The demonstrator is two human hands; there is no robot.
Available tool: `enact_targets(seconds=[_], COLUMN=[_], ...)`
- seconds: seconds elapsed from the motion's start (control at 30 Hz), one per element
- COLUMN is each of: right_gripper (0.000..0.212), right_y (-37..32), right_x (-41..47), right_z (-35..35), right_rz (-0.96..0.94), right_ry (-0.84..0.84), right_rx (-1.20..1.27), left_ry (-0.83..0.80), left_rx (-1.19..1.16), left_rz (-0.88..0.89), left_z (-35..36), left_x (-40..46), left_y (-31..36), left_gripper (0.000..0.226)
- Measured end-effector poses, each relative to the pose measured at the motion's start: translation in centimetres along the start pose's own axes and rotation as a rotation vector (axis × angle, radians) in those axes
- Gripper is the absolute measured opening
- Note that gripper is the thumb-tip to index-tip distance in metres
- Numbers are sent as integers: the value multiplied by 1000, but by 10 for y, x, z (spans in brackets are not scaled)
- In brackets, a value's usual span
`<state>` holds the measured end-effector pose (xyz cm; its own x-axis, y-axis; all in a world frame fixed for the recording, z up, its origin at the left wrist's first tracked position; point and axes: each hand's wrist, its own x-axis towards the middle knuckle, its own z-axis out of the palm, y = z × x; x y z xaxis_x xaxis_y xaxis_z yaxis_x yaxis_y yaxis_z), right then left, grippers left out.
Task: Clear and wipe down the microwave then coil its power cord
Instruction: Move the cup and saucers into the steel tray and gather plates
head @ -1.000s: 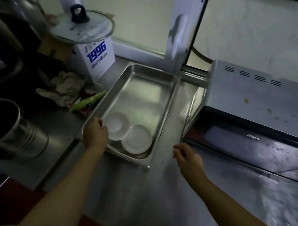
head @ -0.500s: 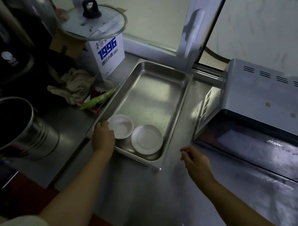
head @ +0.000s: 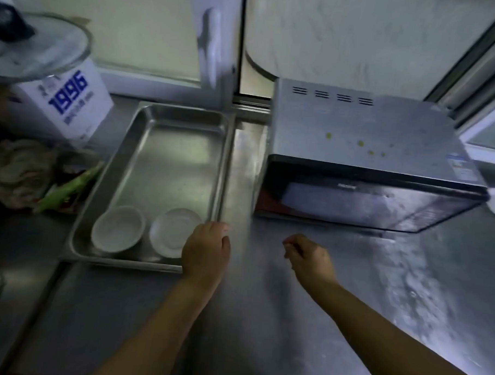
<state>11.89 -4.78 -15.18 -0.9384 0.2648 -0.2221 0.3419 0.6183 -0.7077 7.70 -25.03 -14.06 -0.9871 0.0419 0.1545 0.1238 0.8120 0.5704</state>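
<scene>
Now the clearing step seems done: left hand [head: 206, 250] rests on steel tray [head: 170, 118] corner w/ fingers relaxed, right hand [head: 308, 256] loosely curled, empty, in front of microwave [head: 364, 141]. Next, prob. fetch rag [head: 17, 168], left of tray.

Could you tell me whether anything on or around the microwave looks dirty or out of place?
Yes: several small yellowish spots sit on the microwave's grey top, near its front edge, like dried splashes. Its door glass also looks smeared. A crumpled rag lies at the far left, away from both hands.
</scene>
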Motion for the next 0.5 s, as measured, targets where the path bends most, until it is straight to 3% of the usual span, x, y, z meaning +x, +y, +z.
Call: enact_targets(seconds=[0.2, 0.5], right_gripper=[14, 19], right_y=[67, 210], right_x=[-37, -126], right_z=[-67, -188], right_rz=[111, 237], right_ry=[106, 171], right_rx=[-11, -103], left_ry=[-216, -322], left_rx=[0, 92], left_rz=[220, 348], left_z=[48, 124], left_x=[-33, -112], left_y=[71, 214], left_gripper=[23, 19])
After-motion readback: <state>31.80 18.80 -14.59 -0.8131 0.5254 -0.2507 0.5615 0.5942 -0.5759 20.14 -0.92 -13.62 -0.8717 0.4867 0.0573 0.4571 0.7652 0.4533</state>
